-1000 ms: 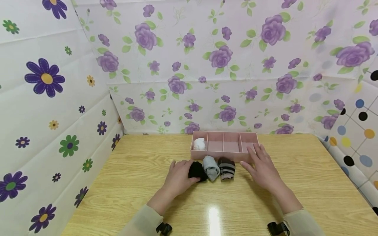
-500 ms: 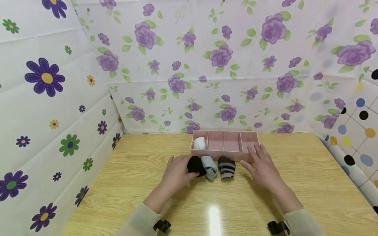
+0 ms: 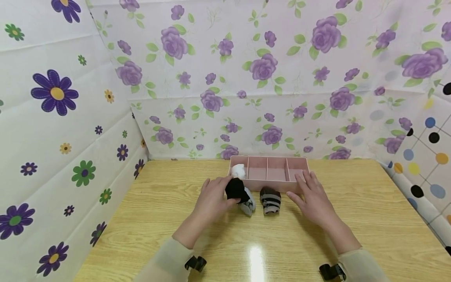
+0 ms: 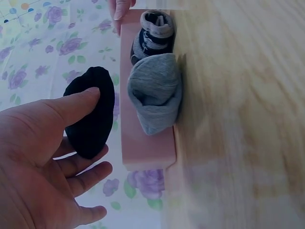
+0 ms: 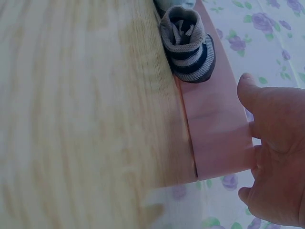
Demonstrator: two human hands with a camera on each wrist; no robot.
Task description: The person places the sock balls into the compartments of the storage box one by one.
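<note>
My left hand pinches a rolled black sock between thumb and fingers, raised off the table in front of the pink box's left end. Partly hidden behind it lies a rolled grey sock, seen whole as a grey bundle in the left wrist view. A striped black-and-grey sock sits to its right, against the box front. In the leftmost compartment of the pink divided box is a white rolled sock. My right hand, fingers extended, touches the box's right end.
The box's other compartments hold nothing visible. It stands near the back of the wooden table, close to a flowered cloth wall. Patterned sheets also hang at the left and right.
My left hand has lifted the black sock up and toward the box. The grey sock has shifted slightly left and turned. My right hand and the striped sock stay put.
</note>
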